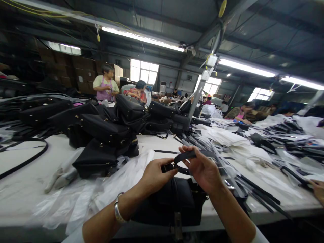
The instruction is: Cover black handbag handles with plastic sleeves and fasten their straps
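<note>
Your left hand [154, 175] is closed, thumb and fingers pinching a black strap [186, 155] near its metal fitting. Your right hand [205, 170] grips the strap's curved part between thumb and fingers, some fingers loosely spread. The strap forms a loop between your hands, raised above a black handbag [182, 195]. That handbag lies at the near edge of the white worktable [15, 199], directly below your hands; its underside support cannot be determined. A silver bracelet [118, 208] is on your left wrist.

To the left of the handbag lie crumpled clear plastic bags [83, 199]; beyond them stands a heap of black handbags [106, 130] with metal studs. To the right are loose dark straps [263, 195] and white sheets [235, 141]. Across the table, a person in a pink apron [104, 87] stands near stacked cartons [83, 74].
</note>
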The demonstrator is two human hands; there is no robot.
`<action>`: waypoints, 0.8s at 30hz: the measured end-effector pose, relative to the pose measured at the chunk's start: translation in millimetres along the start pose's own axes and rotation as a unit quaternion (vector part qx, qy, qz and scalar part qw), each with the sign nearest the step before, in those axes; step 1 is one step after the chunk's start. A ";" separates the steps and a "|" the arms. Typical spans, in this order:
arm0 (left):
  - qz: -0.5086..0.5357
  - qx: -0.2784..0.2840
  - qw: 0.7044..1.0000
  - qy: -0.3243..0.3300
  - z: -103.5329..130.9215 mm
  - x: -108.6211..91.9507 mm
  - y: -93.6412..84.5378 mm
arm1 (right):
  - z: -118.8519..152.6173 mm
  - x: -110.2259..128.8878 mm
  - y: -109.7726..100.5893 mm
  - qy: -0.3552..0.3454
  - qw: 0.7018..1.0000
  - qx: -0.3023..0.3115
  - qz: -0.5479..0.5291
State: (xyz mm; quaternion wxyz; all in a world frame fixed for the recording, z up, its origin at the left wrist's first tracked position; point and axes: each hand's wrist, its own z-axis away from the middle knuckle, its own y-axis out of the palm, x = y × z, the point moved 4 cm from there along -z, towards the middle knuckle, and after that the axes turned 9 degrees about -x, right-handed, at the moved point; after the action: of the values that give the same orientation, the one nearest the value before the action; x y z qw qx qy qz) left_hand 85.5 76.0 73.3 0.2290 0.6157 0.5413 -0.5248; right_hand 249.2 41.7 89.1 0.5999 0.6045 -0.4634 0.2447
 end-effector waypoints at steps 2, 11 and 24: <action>-0.034 -0.016 0.999 0.010 1.3 0.9 1.0 | 8.7 -7.8 6.2 -0.026 0.994 0.043 0.094; -0.104 -0.064 0.992 0.033 4.5 4.7 0.0 | 19.6 8.8 -1.3 -0.220 0.799 -0.061 0.557; -0.001 -0.032 0.999 0.036 2.9 3.5 -1.1 | 7.2 -6.3 -47.0 -0.006 0.982 -0.177 0.066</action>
State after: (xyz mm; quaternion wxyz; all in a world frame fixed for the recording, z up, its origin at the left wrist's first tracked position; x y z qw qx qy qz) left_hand 82.9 75.4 69.5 0.2281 0.6261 0.5663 -0.4850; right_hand 284.6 29.5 59.1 0.6774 0.4579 -0.5420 0.1943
